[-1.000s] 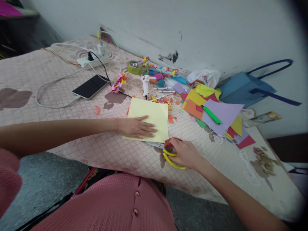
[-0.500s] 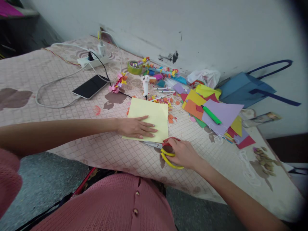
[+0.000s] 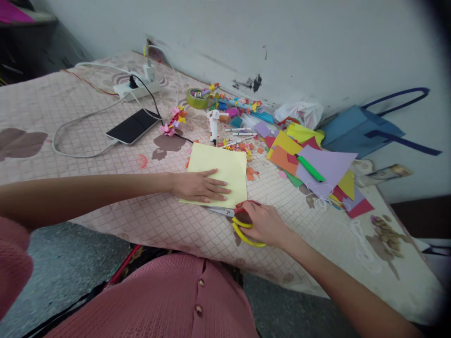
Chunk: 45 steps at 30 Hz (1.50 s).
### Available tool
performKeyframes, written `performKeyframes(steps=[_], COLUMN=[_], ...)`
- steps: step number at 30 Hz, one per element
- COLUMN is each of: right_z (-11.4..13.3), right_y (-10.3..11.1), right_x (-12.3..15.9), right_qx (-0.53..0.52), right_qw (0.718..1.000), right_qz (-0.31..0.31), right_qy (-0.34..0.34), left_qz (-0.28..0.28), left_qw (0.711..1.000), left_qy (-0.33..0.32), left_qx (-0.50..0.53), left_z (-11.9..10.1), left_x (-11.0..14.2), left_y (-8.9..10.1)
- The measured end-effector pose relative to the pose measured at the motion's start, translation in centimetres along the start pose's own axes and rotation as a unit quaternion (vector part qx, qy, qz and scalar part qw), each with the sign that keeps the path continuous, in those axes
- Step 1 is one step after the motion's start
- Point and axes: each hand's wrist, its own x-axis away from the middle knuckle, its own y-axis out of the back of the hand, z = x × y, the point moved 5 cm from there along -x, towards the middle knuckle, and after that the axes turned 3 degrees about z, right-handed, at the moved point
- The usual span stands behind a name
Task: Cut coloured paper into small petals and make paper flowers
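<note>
A pale yellow sheet of paper (image 3: 225, 162) lies flat on the patterned tablecloth (image 3: 155, 220). My left hand (image 3: 197, 186) rests on its lower part, palm down, fingers spread and pointing right. At the sheet's near edge, my right hand (image 3: 264, 220) grips a pair of scissors (image 3: 248, 238) with red and yellow handles. The blades point left along that edge and are partly under the paper, so I cannot tell how far they are apart. Beyond the sheet stands a white glue gun (image 3: 213, 125), with paper scraps around its tip.
A tablet (image 3: 133, 126) on a cable and a power strip (image 3: 137, 89) are at the left. Coloured paper sheets (image 3: 327, 164) with a green marker (image 3: 310, 168) lie right, near white string (image 3: 362, 246) and a blue bag (image 3: 361, 131). Green tape (image 3: 197, 98) is near the wall.
My right hand and the scissors have shifted slightly left along the near edge of the paper. My left hand and the sheet have stayed in place.
</note>
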Motion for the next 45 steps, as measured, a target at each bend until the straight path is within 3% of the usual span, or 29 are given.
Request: performKeyframes(steps=[4, 11, 27, 35, 45], right_z=[0.1, 0.5, 1.2, 0.9, 0.9], right_y=[0.0, 0.2, 0.3, 0.0, 0.0], right_x=[-0.1, -0.1, -0.4, -0.2, 0.6], right_qx=[0.004, 0.008, 0.018, 0.014, 0.005], right_qw=[1.000, 1.000, 0.999, 1.000, 1.000], right_qz=[0.004, 0.018, 0.029, 0.015, 0.011], right_qy=[0.015, 0.000, 0.006, 0.003, -0.002], left_qz=[-0.030, 0.011, 0.005, -0.054, -0.073], left_qw=[0.999, 1.000, 1.000, 0.997, 0.992], left_qy=[-0.018, 0.006, 0.008, 0.047, 0.106], left_qx=[0.004, -0.001, 0.007, 0.005, -0.010], left_z=[-0.1, 0.0, -0.3, -0.1, -1.0], left_x=[0.1, 0.0, 0.0, 2.9, 4.5], left_y=[0.3, 0.0, 0.5, 2.2, 1.2])
